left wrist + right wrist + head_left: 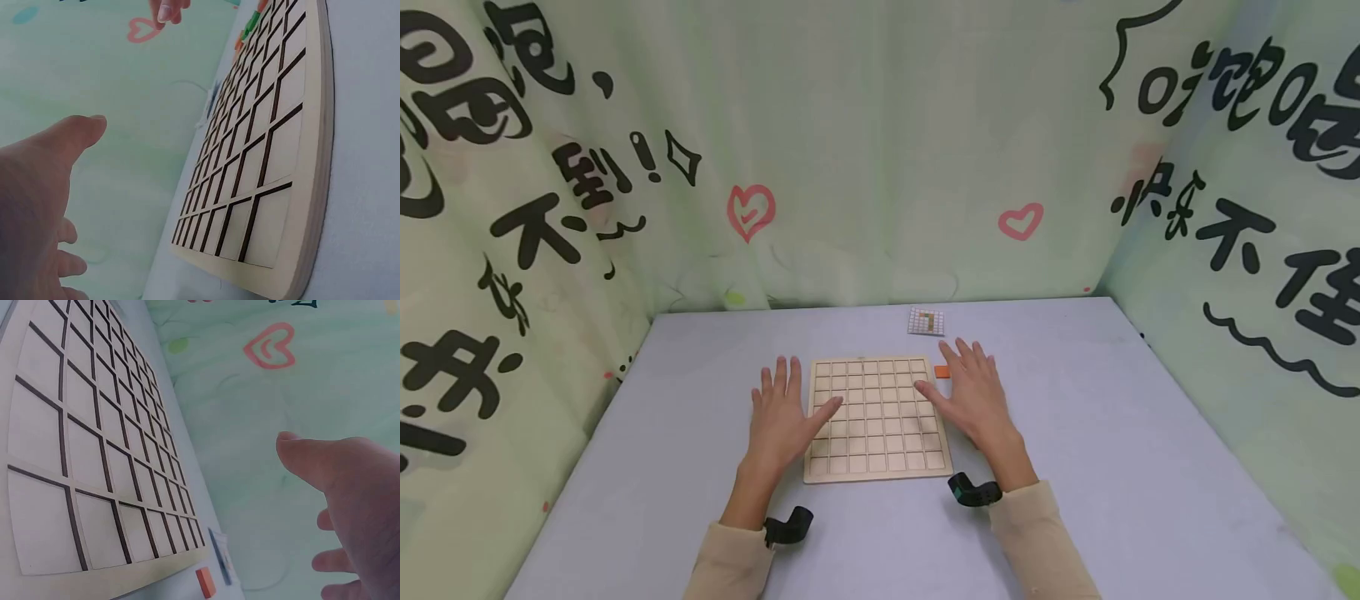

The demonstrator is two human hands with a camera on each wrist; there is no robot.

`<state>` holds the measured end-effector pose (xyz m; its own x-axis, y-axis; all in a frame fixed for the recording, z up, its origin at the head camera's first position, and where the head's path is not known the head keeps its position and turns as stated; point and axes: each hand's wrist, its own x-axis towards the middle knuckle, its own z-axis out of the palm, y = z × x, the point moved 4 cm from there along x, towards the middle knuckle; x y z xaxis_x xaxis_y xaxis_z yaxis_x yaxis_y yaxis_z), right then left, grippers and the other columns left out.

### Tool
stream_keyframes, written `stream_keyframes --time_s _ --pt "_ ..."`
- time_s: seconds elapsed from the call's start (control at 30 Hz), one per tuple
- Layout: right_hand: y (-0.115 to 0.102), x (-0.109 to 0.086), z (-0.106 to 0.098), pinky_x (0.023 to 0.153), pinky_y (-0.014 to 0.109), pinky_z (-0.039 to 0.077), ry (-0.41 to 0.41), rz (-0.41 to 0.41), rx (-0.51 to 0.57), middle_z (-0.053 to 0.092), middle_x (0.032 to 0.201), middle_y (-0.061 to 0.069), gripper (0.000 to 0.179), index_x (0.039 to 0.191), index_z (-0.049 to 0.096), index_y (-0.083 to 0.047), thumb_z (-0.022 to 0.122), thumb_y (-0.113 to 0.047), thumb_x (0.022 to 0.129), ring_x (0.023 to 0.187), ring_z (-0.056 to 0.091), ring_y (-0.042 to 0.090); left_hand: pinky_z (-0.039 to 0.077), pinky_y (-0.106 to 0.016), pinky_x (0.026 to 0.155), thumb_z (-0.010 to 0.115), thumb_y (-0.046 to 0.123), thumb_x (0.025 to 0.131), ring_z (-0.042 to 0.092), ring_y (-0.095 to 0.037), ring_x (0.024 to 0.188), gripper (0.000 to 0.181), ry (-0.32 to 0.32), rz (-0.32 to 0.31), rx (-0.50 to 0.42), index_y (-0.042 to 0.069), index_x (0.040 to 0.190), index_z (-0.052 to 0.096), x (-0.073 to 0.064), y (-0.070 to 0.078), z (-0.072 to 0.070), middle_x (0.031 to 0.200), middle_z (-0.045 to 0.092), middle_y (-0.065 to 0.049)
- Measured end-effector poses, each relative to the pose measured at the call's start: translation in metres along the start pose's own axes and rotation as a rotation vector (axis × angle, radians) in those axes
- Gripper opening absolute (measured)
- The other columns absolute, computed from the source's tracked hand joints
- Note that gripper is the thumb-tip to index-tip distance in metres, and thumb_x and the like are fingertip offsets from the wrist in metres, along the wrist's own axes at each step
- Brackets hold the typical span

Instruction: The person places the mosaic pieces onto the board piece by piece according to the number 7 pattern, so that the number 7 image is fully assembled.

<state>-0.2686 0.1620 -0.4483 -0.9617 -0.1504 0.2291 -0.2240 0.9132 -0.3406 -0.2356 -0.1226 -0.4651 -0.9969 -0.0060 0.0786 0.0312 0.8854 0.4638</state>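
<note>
A light wooden board with a grid of square recesses lies flat on the table. My left hand is over the board's left edge, fingers straight and thumb spread toward the grid. Over the right edge, my right hand has its fingers extended and its thumb above the cells. Neither hand holds anything. Beside the board's upper right corner is an orange block, partly hidden by the right hand. Green and orange pieces show past the board's far edge in the left wrist view.
A small card printed with a coloured grid lies near the table's back edge. The table has a pale cloth. Printed curtains hang behind it and on both sides. A black device sits on each wrist.
</note>
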Motion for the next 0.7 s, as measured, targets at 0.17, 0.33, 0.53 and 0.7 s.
stream_keyframes --time_s 0.17,0.33,0.53,0.7 --pt "0.004 0.001 -0.001 0.123 0.064 0.021 -0.003 0.01 0.009 0.036 0.159 0.023 0.084 0.154 0.038 -0.007 0.059 -0.061 0.092 0.149 0.027 0.047 0.012 -0.066 0.123 0.057 0.067 0.091 0.007 -0.047 0.154 0.104 -0.01 0.002 -0.09 0.001 0.16 0.015 -0.003 -0.001 0.005 0.168 0.009 -0.022" --pt "0.008 0.001 0.0 0.123 0.062 0.023 -0.01 0.021 0.015 0.036 0.158 0.023 0.085 0.154 0.037 -0.006 0.059 -0.061 0.092 0.148 0.029 0.047 0.011 -0.066 0.124 0.057 0.066 0.091 0.006 -0.046 0.155 0.105 -0.024 0.005 -0.116 -0.002 0.159 0.015 -0.007 -0.004 0.011 0.168 0.007 -0.022" --pt "0.011 0.0 0.001 0.123 0.062 0.024 -0.022 0.037 0.025 0.037 0.157 0.024 0.083 0.154 0.037 -0.006 0.059 -0.058 0.093 0.147 0.03 0.047 0.01 -0.062 0.125 0.06 0.063 0.091 0.003 -0.043 0.156 0.105 -0.049 -0.001 -0.149 -0.003 0.159 0.014 -0.015 -0.007 0.016 0.168 0.004 -0.021" --pt "0.016 0.002 0.003 0.122 0.06 0.026 -0.033 0.052 0.024 0.038 0.156 0.025 0.083 0.154 0.037 -0.006 0.057 -0.059 0.093 0.146 0.032 0.046 0.012 -0.062 0.125 0.062 0.064 0.089 0.0 -0.04 0.157 0.109 -0.094 -0.006 -0.189 -0.001 0.16 0.01 -0.022 -0.009 0.019 0.17 0.003 -0.017"
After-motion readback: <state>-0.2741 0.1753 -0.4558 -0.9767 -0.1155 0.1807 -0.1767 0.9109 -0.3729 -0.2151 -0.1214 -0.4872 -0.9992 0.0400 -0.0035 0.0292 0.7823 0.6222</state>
